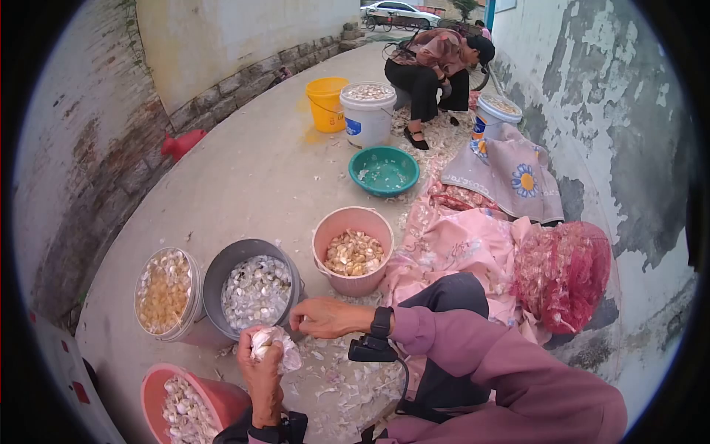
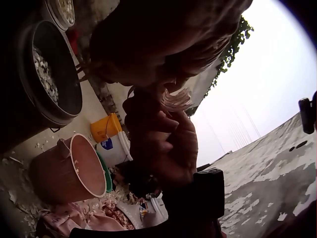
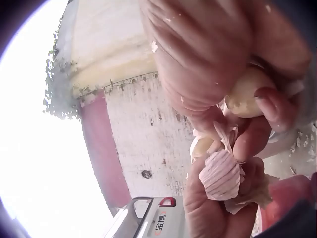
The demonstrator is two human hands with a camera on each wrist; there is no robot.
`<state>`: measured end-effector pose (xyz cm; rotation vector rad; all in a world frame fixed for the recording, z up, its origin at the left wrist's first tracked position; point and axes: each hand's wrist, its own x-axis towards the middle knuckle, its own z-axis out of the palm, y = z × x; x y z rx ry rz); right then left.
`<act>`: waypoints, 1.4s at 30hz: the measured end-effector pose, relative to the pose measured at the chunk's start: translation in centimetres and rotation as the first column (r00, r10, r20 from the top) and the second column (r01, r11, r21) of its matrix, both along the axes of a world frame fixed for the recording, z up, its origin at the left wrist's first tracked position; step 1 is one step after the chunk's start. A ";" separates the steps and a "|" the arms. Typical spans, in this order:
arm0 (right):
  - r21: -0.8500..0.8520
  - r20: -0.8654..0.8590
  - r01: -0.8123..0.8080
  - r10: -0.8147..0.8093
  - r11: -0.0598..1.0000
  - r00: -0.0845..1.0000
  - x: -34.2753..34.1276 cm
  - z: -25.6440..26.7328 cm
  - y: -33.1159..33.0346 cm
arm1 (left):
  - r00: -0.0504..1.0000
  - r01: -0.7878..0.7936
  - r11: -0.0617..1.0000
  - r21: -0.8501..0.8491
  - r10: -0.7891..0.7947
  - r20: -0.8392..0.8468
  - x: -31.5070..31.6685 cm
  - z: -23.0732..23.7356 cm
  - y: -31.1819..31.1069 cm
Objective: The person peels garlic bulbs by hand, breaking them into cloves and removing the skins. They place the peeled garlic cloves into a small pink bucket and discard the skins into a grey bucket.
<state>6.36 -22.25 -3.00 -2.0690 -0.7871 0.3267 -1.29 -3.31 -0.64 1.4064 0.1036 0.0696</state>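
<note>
My left hand (image 1: 260, 370) grips a whitish garlic bulb (image 1: 279, 351) above the ground, beside the grey bucket (image 1: 293, 266). In the right wrist view the bulb (image 3: 221, 177) shows purple-striped, partly torn skin between the left fingers. My right hand (image 1: 333, 317) is just right of the bulb, fingers bent; up close, this hand (image 3: 203, 49) pinches a pale clove (image 3: 247, 91) by the thumb. The left wrist view is dark: my left hand (image 2: 168, 37) is above, my right hand (image 2: 161, 144) below, with papery garlic skin (image 2: 177, 99) between them.
Around stand a white bucket (image 1: 197, 303), a red tub (image 1: 222, 399) and a pink bucket (image 1: 322, 259), all with garlic. Farther off are a green basin (image 1: 384, 171) and a seated person (image 1: 436, 66). Pink cloth (image 1: 458, 251) and a red net sack (image 1: 566, 274) lie at right.
</note>
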 end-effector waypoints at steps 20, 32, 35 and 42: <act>0.332 0.143 -0.052 0.004 0.942 0.990 -2.4 1.4 2.7 | 0.986 0.130 0.829 0.544 -0.164 0.013 -0.5 0.7 -0.5; 0.459 -0.004 0.148 -0.164 0.876 0.986 -2.8 0.6 3.9 | 0.969 -0.055 0.794 0.606 -0.104 0.225 -0.5 -0.7 -1.1; 0.431 -0.161 0.205 -0.149 0.879 0.976 -2.7 -0.3 3.5 | 0.943 -0.135 0.782 0.608 -0.086 0.321 -0.4 -1.3 -1.5; 0.494 -0.445 0.218 0.029 0.842 0.895 -1.4 1.3 2.3 | 0.975 0.010 0.896 0.444 -0.108 0.195 0.2 0.0 -1.5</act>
